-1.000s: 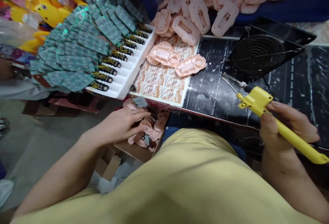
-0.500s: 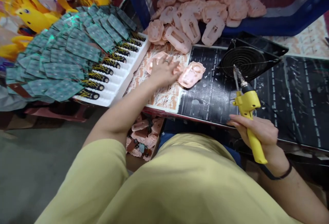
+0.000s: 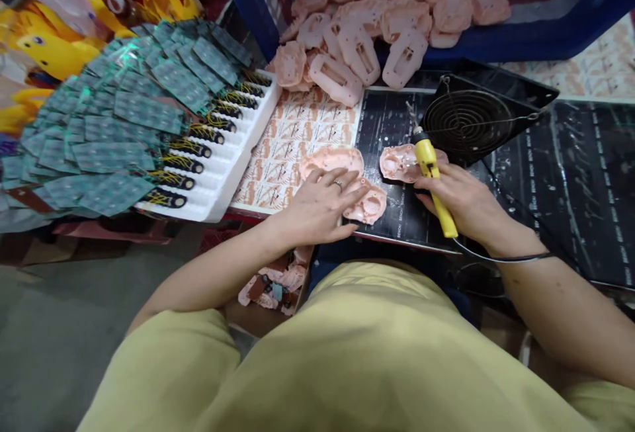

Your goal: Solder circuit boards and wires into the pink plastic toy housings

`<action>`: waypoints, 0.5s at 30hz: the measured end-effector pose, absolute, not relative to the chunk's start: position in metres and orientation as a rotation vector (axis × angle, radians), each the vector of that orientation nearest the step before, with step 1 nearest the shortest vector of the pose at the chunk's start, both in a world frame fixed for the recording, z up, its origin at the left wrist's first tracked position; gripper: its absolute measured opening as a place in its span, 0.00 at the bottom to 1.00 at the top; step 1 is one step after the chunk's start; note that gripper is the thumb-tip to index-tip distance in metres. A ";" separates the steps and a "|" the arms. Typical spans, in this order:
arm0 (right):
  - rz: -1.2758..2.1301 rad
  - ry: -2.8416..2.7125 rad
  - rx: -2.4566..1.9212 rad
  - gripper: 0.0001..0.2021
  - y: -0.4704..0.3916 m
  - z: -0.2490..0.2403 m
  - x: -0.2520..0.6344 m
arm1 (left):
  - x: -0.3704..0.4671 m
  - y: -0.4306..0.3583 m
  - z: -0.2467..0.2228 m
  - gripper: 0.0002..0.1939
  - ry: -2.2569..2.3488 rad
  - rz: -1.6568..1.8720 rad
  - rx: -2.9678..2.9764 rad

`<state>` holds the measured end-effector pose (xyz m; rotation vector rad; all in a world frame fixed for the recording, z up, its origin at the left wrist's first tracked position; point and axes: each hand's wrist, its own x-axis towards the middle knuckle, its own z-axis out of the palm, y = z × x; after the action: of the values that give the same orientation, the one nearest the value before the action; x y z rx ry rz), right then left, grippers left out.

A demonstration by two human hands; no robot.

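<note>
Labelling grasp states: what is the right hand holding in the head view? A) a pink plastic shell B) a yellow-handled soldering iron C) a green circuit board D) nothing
B: the right hand is wrapped around the yellow-handled soldering iron, whose tip points up toward the black fan, while the left hand lies flat on pink plastic shells on the bench.

black mat (image 3: 570, 174) lies open toward the bench's right edge; fan (image 3: 471, 121) blocks its back, pink shells (image 3: 377, 42) crowd the far edge, white tray (image 3: 233, 147) fills the left.
</note>
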<state>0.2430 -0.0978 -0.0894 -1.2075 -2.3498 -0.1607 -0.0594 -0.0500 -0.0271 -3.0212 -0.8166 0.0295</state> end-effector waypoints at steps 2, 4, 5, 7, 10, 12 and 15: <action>-0.268 -2.366 -1.212 0.12 -0.100 -0.090 0.244 | -0.058 -0.054 -0.025 0.27 -0.816 -0.002 -2.984; -0.374 -2.389 -1.190 0.13 -0.104 -0.087 0.241 | -0.054 -0.054 -0.028 0.25 -0.859 -0.058 -2.931; -0.399 -2.404 -1.178 0.12 -0.106 -0.085 0.239 | -0.051 -0.051 -0.031 0.24 -0.892 -0.078 -2.910; -0.402 -2.423 -1.160 0.10 -0.111 -0.081 0.234 | -0.046 -0.042 -0.039 0.23 -0.978 -0.106 -2.881; -0.266 -2.356 -1.167 0.11 -0.121 -0.077 0.227 | -0.041 -0.025 -0.047 0.23 -1.089 -0.139 -2.847; -0.145 -2.251 -1.179 0.15 -0.129 -0.074 0.224 | -0.038 -0.019 -0.047 0.23 -1.132 -0.158 -2.821; -0.082 -2.145 -1.189 0.16 -0.134 -0.072 0.223 | -0.029 -0.021 -0.041 0.23 -1.203 -0.209 -2.784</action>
<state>0.2227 -0.1335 -0.0724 -1.1889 -2.1452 -0.0824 -0.0286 -0.0205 -0.0411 -2.7842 -1.2030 -0.2085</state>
